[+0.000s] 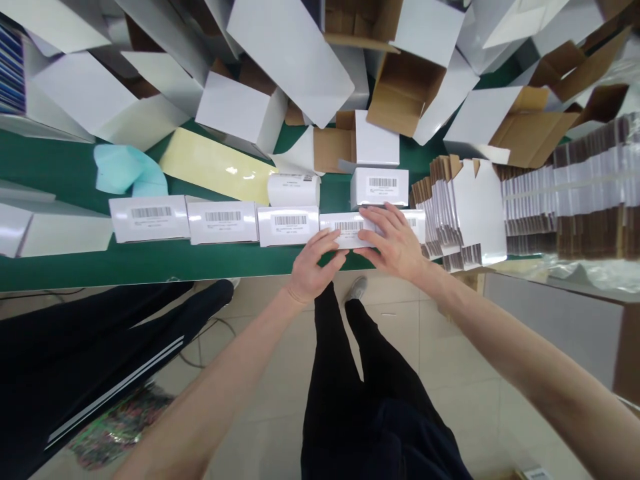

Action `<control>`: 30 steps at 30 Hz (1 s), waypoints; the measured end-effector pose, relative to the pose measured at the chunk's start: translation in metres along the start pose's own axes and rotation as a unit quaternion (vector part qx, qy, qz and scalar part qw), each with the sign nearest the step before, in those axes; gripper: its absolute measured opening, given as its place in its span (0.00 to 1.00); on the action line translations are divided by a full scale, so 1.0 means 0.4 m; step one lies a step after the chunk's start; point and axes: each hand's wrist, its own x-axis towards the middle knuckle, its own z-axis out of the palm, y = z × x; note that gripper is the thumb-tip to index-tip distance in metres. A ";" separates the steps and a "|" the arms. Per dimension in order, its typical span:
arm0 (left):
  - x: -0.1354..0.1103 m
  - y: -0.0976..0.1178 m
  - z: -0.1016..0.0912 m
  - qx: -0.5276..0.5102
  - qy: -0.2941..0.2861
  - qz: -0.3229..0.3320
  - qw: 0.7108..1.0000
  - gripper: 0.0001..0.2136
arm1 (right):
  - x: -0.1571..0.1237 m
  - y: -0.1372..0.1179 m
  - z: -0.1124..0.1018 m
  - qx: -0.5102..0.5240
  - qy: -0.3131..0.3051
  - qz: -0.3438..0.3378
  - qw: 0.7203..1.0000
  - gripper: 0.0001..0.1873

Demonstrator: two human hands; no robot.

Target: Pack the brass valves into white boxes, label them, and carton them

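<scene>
Along the front edge of the green table, a small white box (pixel 349 239) with a barcode label lies between my hands. My left hand (pixel 315 263) grips its left end, fingertips on the labelled face and thumb along the lower edge. From the other side my right hand (pixel 393 241) holds the right part, its fingers bent over the top and face. Another labelled white box (pixel 414 223) is partly covered by my right hand. Just behind stands a further labelled box (pixel 379 187). To the left, a labelled box (pixel 289 227) sits in the same row.
A roll of white labels (pixel 293 190) stands behind the row, near a yellow sheet (pixel 220 163). Open white cartons (pixel 240 110) crowd the back. Flat folded cartons (pixel 480 210) are stacked at right. Another person's leg (pixel 125 340) is at lower left.
</scene>
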 end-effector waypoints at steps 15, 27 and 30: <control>-0.027 -0.038 0.009 0.031 -0.035 0.085 0.995 0.24 | -0.004 0.002 0.022 0.019 0.014 0.015 1.000 0.16; 0.003 0.000 0.003 0.087 -0.053 0.059 0.993 0.20 | -0.007 -0.008 0.018 0.019 0.017 0.021 0.999 0.17; 0.005 -0.003 -0.003 0.094 -0.050 0.069 0.992 0.18 | -0.007 -0.011 0.013 0.009 0.025 0.012 1.000 0.17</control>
